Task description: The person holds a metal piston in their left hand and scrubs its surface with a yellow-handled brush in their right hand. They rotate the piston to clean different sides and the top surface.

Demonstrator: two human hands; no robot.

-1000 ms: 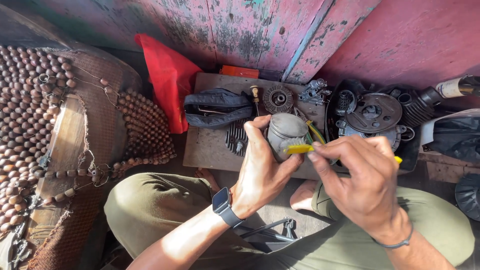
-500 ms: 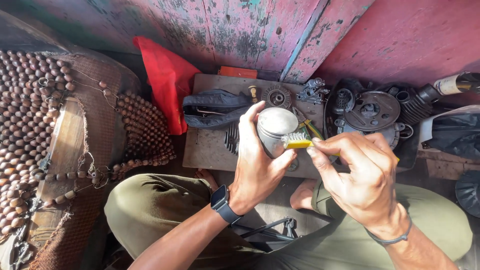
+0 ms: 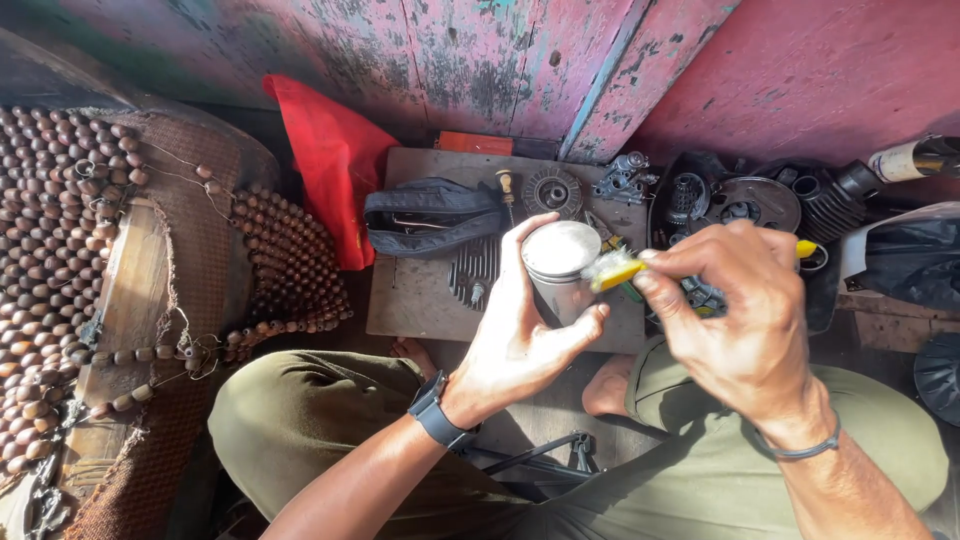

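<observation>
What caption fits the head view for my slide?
Left hand grips a metal piston while right hand holds a yellow brush to its top rim, above a board of engine parts.

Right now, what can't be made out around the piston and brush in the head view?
- Grey metal cylindrical piston: its lower skirt is hidden by the left hand.
- Yellow plastic brush: the bristles are blurred and the right hand covers the handle.
- Dark round engine cover: its near half sits behind the right hand.
- White bottle: cut off by the right edge.
</observation>
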